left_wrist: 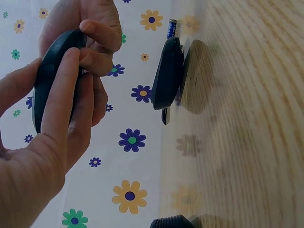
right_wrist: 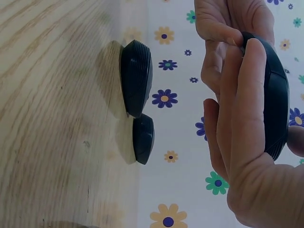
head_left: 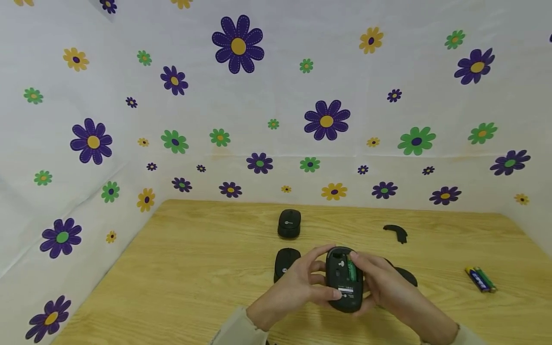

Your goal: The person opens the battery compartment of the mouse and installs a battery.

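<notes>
Both hands hold a black computer mouse (head_left: 340, 277) above the table, its underside turned up. Its battery bay is uncovered, and a green battery (head_left: 351, 270) lies in it. My left hand (head_left: 295, 282) grips the mouse's left side, thumb across the lower underside near the label. From the other side my right hand (head_left: 390, 285) grips it, with the thumb at the battery's upper end. In the left wrist view, left fingers lie along the mouse (left_wrist: 50, 76). The right wrist view has right fingers along the mouse (right_wrist: 277, 99).
Left of the hands, one black mouse (head_left: 289, 223) stands farther back and another mouse (head_left: 284, 261) nearer, partly covered by the left hand. A third mouse (head_left: 406, 275) sits behind the right hand. A curved black cover (head_left: 396, 233) and two batteries (head_left: 480, 279) lie on the right.
</notes>
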`<state>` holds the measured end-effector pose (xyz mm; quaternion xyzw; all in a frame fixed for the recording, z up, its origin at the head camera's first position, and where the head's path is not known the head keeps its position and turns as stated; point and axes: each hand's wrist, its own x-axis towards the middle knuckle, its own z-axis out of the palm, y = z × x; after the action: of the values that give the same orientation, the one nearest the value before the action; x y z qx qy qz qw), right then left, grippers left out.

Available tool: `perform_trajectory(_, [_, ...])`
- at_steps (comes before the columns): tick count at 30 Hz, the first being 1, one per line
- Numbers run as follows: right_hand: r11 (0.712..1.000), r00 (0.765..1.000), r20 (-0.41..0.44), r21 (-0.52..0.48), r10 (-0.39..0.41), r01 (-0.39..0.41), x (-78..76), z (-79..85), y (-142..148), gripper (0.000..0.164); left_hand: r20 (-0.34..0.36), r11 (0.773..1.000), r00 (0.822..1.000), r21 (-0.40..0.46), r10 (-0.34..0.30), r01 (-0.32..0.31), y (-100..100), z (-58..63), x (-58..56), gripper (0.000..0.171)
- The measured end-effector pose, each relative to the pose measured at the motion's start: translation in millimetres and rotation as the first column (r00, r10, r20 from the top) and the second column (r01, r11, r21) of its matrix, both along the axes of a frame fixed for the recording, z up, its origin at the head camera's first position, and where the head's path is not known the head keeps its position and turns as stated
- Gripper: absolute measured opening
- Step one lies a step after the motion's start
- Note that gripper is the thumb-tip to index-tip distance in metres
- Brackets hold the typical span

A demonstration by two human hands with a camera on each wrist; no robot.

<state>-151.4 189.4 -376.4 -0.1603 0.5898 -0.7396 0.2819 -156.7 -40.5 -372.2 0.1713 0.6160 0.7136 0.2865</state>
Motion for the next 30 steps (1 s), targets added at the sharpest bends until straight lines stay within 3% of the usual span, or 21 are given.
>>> perform_trajectory(14, [0.999,1.000,-0.024,0.054,-0.003,0.004,1.4,-1.4,-9.9,0.064,-0.010,1.000,1.000,-0.013,0.005,-0.005,-6.3,-4.5,0.9,0.077])
perform_trajectory(22, [0.988,0.998,-0.024,0.142,-0.056,0.059,2.5,-1.2,-7.2,0.068,-0.028,1.000,1.000,-0.011,0.001,-0.001,0.6,-8.9,-0.3,0.078])
perform_trajectory(30, [0.995,0.999,-0.032,0.097,-0.025,0.028,-6.0,-0.9,0.3,0.065,-0.061,0.997,0.998,-0.073,0.024,-0.029,7.9,-8.0,-5.0,0.079])
